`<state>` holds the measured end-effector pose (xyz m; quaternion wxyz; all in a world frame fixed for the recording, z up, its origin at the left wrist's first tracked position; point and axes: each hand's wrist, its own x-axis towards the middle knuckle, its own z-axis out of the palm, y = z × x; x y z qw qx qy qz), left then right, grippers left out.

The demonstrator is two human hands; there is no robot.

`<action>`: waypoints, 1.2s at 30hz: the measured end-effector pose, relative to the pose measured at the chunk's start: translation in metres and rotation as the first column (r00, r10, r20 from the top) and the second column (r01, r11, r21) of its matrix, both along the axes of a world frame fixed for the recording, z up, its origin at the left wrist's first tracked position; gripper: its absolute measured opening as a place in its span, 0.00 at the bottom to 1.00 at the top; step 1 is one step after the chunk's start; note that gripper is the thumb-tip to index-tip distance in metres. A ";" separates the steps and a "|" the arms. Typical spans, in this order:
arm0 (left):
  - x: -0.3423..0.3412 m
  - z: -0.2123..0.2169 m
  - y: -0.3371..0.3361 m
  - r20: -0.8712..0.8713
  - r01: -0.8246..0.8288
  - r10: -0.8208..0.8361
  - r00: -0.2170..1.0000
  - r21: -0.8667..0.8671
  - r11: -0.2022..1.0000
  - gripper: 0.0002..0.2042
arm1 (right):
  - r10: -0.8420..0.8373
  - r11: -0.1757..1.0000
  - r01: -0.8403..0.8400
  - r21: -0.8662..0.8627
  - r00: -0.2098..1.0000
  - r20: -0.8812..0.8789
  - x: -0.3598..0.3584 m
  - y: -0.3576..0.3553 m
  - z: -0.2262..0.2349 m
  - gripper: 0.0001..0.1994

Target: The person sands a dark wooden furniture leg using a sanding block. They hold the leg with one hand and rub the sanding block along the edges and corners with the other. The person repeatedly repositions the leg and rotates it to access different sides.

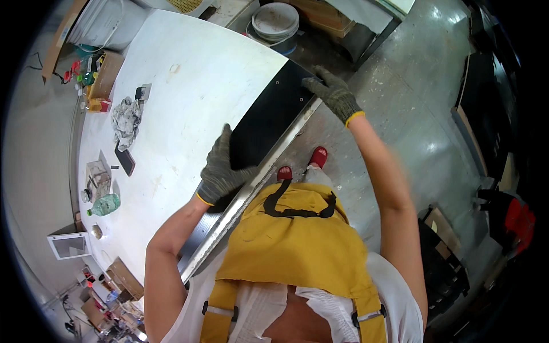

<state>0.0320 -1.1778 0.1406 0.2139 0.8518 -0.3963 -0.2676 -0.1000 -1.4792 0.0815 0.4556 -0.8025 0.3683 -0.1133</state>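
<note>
Concrete floor (412, 108), grey and glossy with pale scuffs, fills the room from twelve to four o'clock. A large white table (189, 91) runs from the upper middle down toward eight o'clock, its metal edge strip (269, 166) slanting across the centre. A long black panel (263, 123) lies flat on the table along that edge, just inside the strip.

The left hand (220, 168), in a grey knit glove, rests on the lower part of the panel near the centre of the view, fingers spread and laid flat, thumb toward the strip; it presses rather than grips. The right hand (331, 91), gloved the same, sits at the panel's far corner at about one o'clock, fingers curled over the edge.

On the table toward nine o'clock lie a crumpled grey rag (126, 120), a dark phone (124, 160), a green bottle (104, 204) and a small clear box (98, 177). A cardboard box (106, 74) stands at ten o'clock. Stacked round buckets (274, 26) stand on the floor at twelve. Dark equipment (486, 114) lines the wall at three o'clock. The person wears a yellow apron (291, 246) and red shoes (317, 155).
</note>
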 end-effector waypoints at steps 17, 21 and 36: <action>0.057 -0.028 -0.172 -0.543 0.014 0.027 0.839 0.071 0.997 0.31 | -0.147 0.934 0.143 0.326 0.989 -0.014 -0.016 0.094 -0.026 0.51; 0.057 -0.030 -0.177 -0.557 -0.001 0.069 0.827 0.121 0.993 0.30 | -0.172 0.937 0.173 0.304 0.985 -0.032 -0.011 0.093 -0.019 0.52; 0.094 -0.039 -0.197 -0.603 0.194 0.002 0.798 0.260 0.946 0.31 | -0.132 0.938 0.102 0.333 0.989 0.070 -0.017 0.091 -0.029 0.53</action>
